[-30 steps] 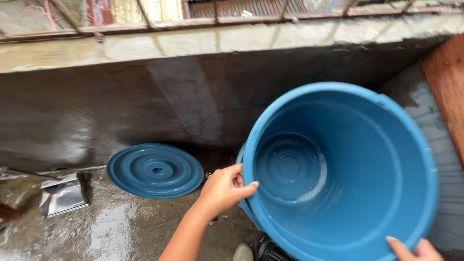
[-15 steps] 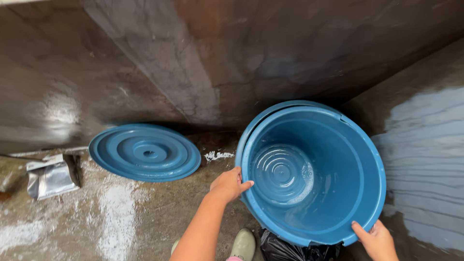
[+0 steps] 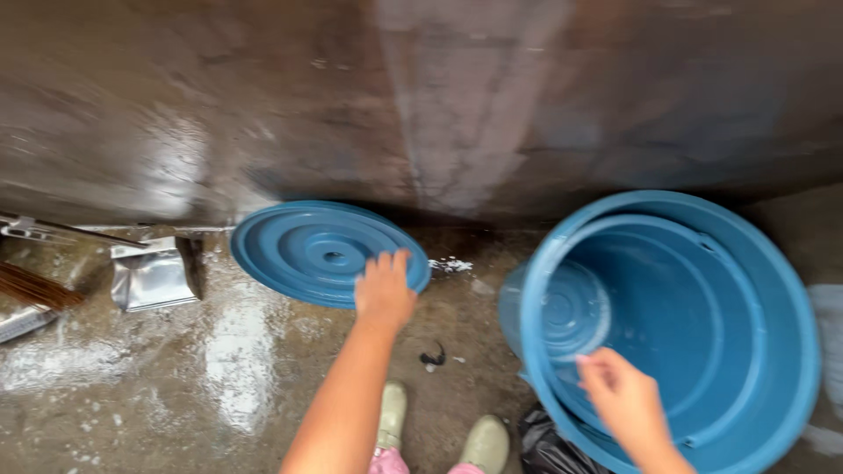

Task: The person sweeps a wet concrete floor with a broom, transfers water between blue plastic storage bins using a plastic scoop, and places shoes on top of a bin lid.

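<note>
Head view: left hand (image 3: 384, 294) flat on blue lid (image 3: 320, 252) lying on wet floor (image 3: 219, 369), fingers spread, no grip yet; right hand (image 3: 625, 401) fingers loosely on tilted blue tub (image 3: 702, 333) rim; likely needs curling under lid edge.

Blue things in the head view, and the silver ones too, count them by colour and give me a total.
Blue: 2, the tub and the lid
Silver: 1, the dustpan
Total: 3
</note>
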